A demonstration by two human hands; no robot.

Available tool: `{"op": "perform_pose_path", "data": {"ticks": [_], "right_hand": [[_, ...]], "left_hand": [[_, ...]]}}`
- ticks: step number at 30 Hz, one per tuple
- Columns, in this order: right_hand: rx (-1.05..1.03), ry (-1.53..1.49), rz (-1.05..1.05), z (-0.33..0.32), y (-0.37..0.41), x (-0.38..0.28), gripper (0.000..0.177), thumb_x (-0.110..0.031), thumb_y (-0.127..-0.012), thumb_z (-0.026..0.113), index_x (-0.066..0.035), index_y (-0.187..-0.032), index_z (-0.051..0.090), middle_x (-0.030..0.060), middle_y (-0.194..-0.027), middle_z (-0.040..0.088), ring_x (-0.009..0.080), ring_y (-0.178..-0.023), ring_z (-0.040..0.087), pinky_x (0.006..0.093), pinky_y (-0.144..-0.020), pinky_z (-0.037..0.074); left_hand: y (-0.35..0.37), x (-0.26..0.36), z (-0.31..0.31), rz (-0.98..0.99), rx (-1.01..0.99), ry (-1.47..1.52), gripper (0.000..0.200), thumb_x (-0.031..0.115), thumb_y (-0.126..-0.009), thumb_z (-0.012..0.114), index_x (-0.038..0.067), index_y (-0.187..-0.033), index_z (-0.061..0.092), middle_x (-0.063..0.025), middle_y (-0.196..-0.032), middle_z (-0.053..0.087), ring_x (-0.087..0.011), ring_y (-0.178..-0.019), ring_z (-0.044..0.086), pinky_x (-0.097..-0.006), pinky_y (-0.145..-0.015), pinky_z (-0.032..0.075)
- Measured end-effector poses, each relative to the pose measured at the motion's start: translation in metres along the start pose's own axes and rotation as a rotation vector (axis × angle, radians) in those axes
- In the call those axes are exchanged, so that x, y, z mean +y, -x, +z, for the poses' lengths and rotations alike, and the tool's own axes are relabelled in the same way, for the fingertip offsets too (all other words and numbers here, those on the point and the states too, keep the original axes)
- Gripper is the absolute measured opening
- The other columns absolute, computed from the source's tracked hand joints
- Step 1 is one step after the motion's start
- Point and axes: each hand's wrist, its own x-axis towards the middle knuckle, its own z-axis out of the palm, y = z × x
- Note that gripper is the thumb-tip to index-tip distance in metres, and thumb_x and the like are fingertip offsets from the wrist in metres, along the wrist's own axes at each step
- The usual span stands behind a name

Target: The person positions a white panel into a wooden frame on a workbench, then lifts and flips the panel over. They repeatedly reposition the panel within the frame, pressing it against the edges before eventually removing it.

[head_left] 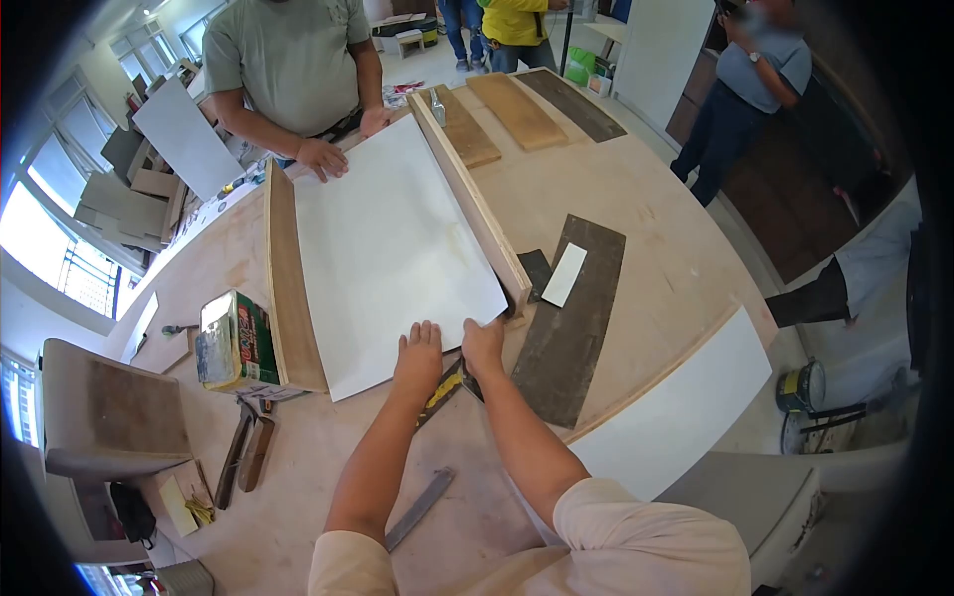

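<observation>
A white sheet (393,253) lies between two upright wooden side boards, the left board (288,288) and the right board (472,204). My left hand (419,353) rests on its near edge with the fingers stretched out. At the near right corner, my right hand (484,348) has its fingers curled round the sheet's edge. A black and yellow tool (440,393) lies under my wrists, partly hidden. Across the table, a co-worker's hand (323,159) presses flat on the far left corner of the sheet.
A square tin (238,338) stands against the left board. Long-handled tools (243,452) lie nearby, and a metal strip (420,509) is before me. To the right are a dark plank (571,328), a small white piece (564,275) and a white panel (681,407). Other people stand beyond.
</observation>
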Motion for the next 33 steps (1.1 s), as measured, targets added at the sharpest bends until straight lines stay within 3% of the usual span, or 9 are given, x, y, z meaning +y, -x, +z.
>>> {"op": "perform_pose_path", "data": {"ticks": [5, 8, 11, 14, 18, 21, 27, 30, 33], "right_hand": [[-0.145, 0.353, 0.095, -0.016, 0.003, -0.008, 0.031, -0.004, -0.079, 0.051, 0.011, -0.105, 0.059, 0.0283, -0.102, 0.066, 0.0402, -0.096, 0.065, 0.0406, -0.086, 0.049], [-0.204, 0.225, -0.011, -0.014, 0.005, -0.023, 0.031, -0.002, -0.078, 0.055, 0.012, -0.105, 0.059, 0.0206, -0.096, 0.068, 0.027, -0.088, 0.065, 0.036, -0.08, 0.05], [-0.143, 0.184, -0.159, -0.01, 0.006, -0.028, 0.028, -0.003, -0.077, 0.056, 0.011, -0.101, 0.061, 0.0201, -0.093, 0.069, 0.0275, -0.086, 0.066, 0.0364, -0.08, 0.05], [-0.171, 0.313, -0.079, -0.021, 0.001, -0.01, 0.032, -0.005, -0.077, 0.054, 0.009, -0.104, 0.06, 0.0267, -0.094, 0.067, 0.0413, -0.091, 0.066, 0.0413, -0.083, 0.05], [-0.203, 0.189, 0.135, -0.032, -0.007, -0.023, 0.041, -0.005, -0.077, 0.058, 0.009, -0.116, 0.056, 0.023, -0.102, 0.068, 0.0307, -0.092, 0.066, 0.0367, -0.083, 0.05], [-0.161, -0.009, 0.082, -0.028, -0.011, -0.027, 0.045, -0.005, -0.081, 0.057, 0.005, -0.125, 0.055, 0.0202, -0.107, 0.068, 0.0262, -0.094, 0.065, 0.0342, -0.085, 0.049], [-0.224, 0.23, -0.107, -0.036, -0.008, -0.038, 0.059, -0.005, -0.086, 0.053, -0.004, -0.144, 0.043, 0.0228, -0.123, 0.062, 0.0266, -0.108, 0.063, 0.0328, -0.094, 0.046], [-0.251, 0.266, -0.175, -0.034, -0.008, -0.039, 0.059, -0.004, -0.086, 0.051, -0.004, -0.144, 0.042, 0.0239, -0.127, 0.06, 0.0284, -0.112, 0.062, 0.0332, -0.096, 0.045], [-0.317, 0.258, -0.139, -0.032, -0.009, -0.043, 0.059, -0.001, -0.087, 0.052, 0.0, -0.145, 0.04, 0.0176, -0.126, 0.061, 0.0204, -0.111, 0.059, 0.029, -0.096, 0.044]], "left_hand": [[0.002, 0.007, 0.008, -0.034, 0.056, -0.028, 0.053, 0.003, -0.086, 0.051, -0.006, -0.138, 0.041, -0.0225, -0.146, 0.042, -0.0385, -0.136, 0.04, -0.0541, -0.108, 0.036], [0.009, 0.009, 0.011, -0.045, 0.092, -0.02, 0.052, 0.007, -0.089, 0.049, -0.007, -0.138, 0.04, -0.0241, -0.147, 0.04, -0.0401, -0.137, 0.038, -0.0549, -0.108, 0.035], [0.013, 0.014, 0.01, -0.046, 0.069, -0.015, 0.052, 0.012, -0.092, 0.047, -0.009, -0.139, 0.039, -0.0275, -0.147, 0.038, -0.0433, -0.138, 0.035, -0.0562, -0.109, 0.034], [0.014, 0.029, 0.005, -0.075, 0.047, 0.021, 0.051, 0.013, -0.091, 0.049, -0.011, -0.136, 0.043, -0.0306, -0.143, 0.041, -0.0464, -0.134, 0.039, -0.0561, -0.107, 0.036], [0.009, 0.03, 0.016, -0.052, 0.066, -0.101, 0.05, 0.012, -0.089, 0.053, -0.013, -0.131, 0.046, -0.0324, -0.136, 0.048, -0.0462, -0.127, 0.048, -0.0522, -0.103, 0.042], [0.006, 0.03, 0.011, -0.015, 0.009, -0.18, 0.05, 0.01, -0.088, 0.055, -0.015, -0.13, 0.046, -0.0331, -0.133, 0.05, -0.045, -0.123, 0.052, -0.0479, -0.098, 0.048], [0.003, 0.037, 0.003, -0.02, -0.004, -0.217, 0.042, 0.007, -0.087, 0.055, -0.015, -0.123, 0.052, -0.0323, -0.126, 0.055, -0.0437, -0.116, 0.058, -0.0432, -0.089, 0.054], [0.0, 0.037, 0.001, -0.03, -0.014, -0.192, 0.042, 0.009, -0.087, 0.054, -0.016, -0.121, 0.054, -0.0333, -0.124, 0.056, -0.0445, -0.115, 0.058, -0.0453, -0.087, 0.054], [0.001, 0.036, 0.003, -0.025, 0.009, -0.176, 0.042, 0.009, -0.087, 0.054, -0.016, -0.12, 0.054, -0.0339, -0.124, 0.056, -0.0445, -0.113, 0.059, -0.0451, -0.085, 0.055]]}}
